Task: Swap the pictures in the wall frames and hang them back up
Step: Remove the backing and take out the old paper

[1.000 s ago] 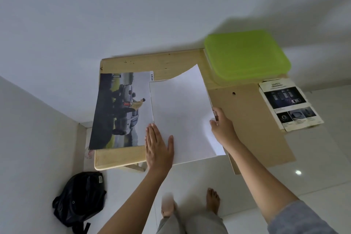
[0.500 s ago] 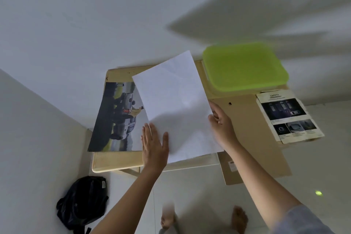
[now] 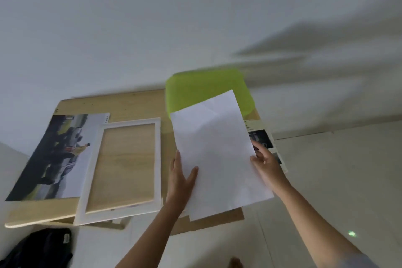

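The blank white paper sheet point(image 3: 219, 150), pinched at its side edges by the left hand point(image 3: 179, 177) and right hand point(image 3: 266, 163), is held above the pale wooden table point(image 3: 130, 104), apparently awaiting placement into the empty white rectangular frame point(image 3: 121, 169).

Both hands bare: left hand point(image 3: 181, 177), right hand point(image 3: 266, 164). Forearms uncovered, no rings or watch visible. Grey sleeve point(image 3: 356, 262) begins well behind the right hand. A bare toe point(image 3: 236, 262) shows below the hands.
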`<act>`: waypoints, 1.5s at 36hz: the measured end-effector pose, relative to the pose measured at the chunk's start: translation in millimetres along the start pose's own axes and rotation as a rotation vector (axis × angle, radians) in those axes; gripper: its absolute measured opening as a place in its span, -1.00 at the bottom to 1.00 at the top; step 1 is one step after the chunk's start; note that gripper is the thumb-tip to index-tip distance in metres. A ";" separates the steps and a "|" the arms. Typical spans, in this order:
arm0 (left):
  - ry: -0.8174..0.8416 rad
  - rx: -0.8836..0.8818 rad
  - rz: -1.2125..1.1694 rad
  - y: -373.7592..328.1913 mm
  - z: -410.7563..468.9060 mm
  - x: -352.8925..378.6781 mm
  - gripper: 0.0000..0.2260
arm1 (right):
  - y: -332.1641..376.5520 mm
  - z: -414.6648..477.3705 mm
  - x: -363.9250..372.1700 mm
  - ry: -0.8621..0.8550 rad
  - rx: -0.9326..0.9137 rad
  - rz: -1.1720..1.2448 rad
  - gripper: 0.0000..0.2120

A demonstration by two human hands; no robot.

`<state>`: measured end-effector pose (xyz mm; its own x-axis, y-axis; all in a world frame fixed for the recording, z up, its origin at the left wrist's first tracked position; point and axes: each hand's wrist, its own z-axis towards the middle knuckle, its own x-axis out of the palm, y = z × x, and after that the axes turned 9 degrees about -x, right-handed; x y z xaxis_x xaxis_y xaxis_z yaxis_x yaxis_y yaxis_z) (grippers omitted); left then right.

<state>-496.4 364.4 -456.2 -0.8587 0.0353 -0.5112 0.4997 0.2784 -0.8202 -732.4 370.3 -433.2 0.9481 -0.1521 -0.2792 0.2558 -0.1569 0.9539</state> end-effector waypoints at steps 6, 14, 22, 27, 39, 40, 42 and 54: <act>0.117 -0.036 0.049 -14.9 -25.9 85.5 -0.33 | -38.7 -16.2 -78.8 -0.098 0.150 -0.122 -0.55; 0.208 0.015 0.245 -30.7 -21.5 139.9 -0.30 | -74.1 -9.3 -122.6 -0.133 0.162 -0.254 -0.63; 0.124 0.098 0.455 -35.8 -4.4 150.7 -0.29 | -86.4 15.9 -130.6 -0.064 0.134 -0.436 -0.63; 0.108 0.127 0.650 -36.1 -2.9 149.8 -0.31 | -89.6 23.3 -126.8 0.014 0.085 -0.623 -0.64; 0.129 0.153 0.781 -25.8 -2.0 155.8 -0.31 | -75.2 25.1 -70.8 0.327 -0.219 -0.773 -0.61; 0.129 0.152 0.782 -25.8 -2.3 155.8 -0.31 | -75.9 25.4 -69.4 0.341 -0.217 -0.799 -0.60; 0.132 0.152 0.782 -26.5 -2.6 155.5 -0.31 | -77.4 26.0 -68.6 0.350 -0.226 -0.836 -0.60; 0.148 0.173 0.812 -28.1 1.0 147.0 -0.31 | -74.4 31.9 -60.7 0.329 -0.199 -0.910 -0.61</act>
<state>-636.6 360.8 -508.6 -0.2253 0.2901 -0.9301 0.9683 -0.0386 -0.2466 -815.0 360.1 -490.7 0.3716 0.2292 -0.8997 0.9119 0.0920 0.4001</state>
